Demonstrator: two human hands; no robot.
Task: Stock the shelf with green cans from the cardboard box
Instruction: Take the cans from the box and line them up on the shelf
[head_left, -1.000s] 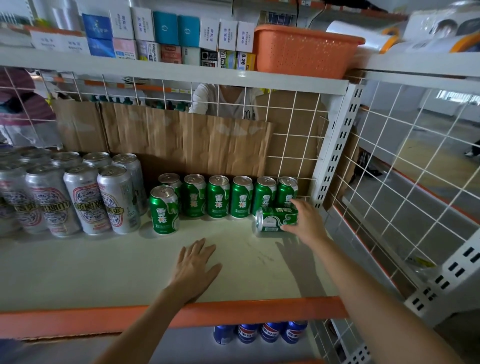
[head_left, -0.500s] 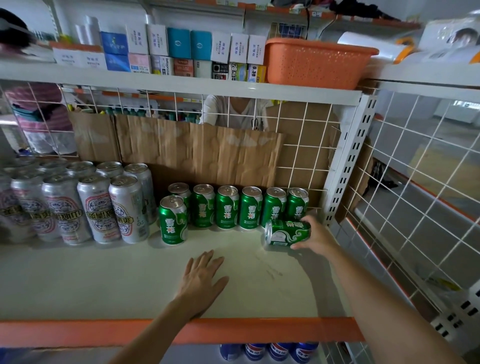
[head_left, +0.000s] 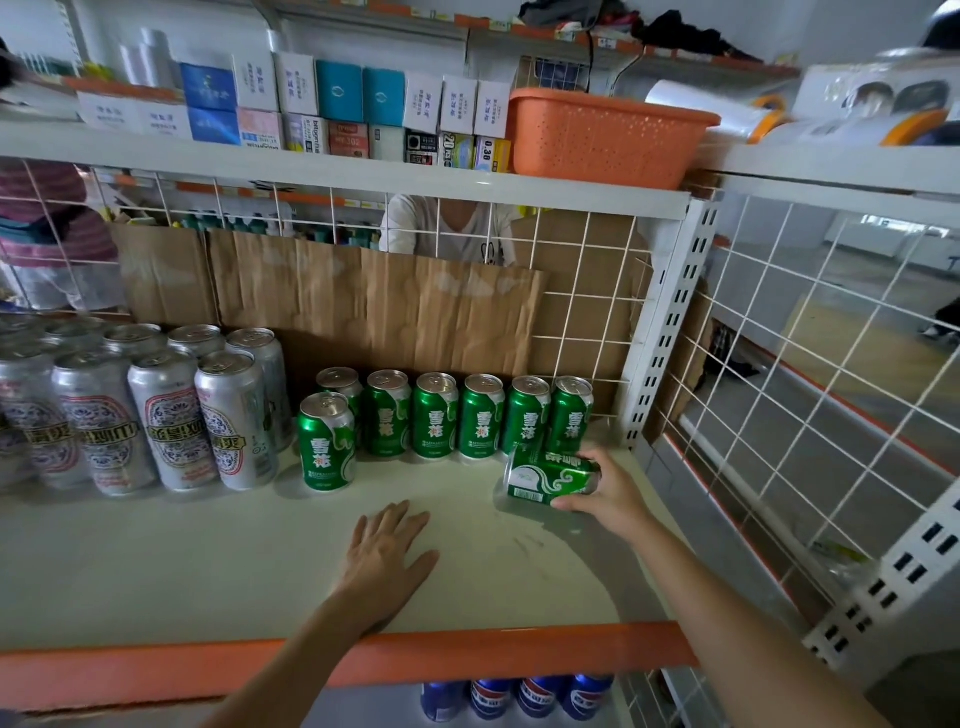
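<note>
Several green cans (head_left: 435, 415) stand upright in a row at the back right of the white shelf (head_left: 208, 561), with one more green can (head_left: 326, 442) standing in front of the row's left end. My right hand (head_left: 605, 493) grips another green can (head_left: 548, 477) that lies on its side, just in front of the row's right end, its top pointing left. My left hand (head_left: 387, 558) rests flat on the shelf, fingers straight, near the orange front edge (head_left: 156, 670). The cardboard box is not in view.
Tall silver cans (head_left: 156, 415) fill the shelf's left part. Brown cardboard (head_left: 374, 306) lines the wire back, and a white wire grid (head_left: 810, 374) closes the right side. An orange basket (head_left: 602, 135) and small boxes sit above. Blue cans (head_left: 519, 699) stand on the shelf below. A person stands behind.
My right hand has drawn the lying green can a little toward me, away from the row. The left hand stays flat on the shelf. My view has shifted slightly.
</note>
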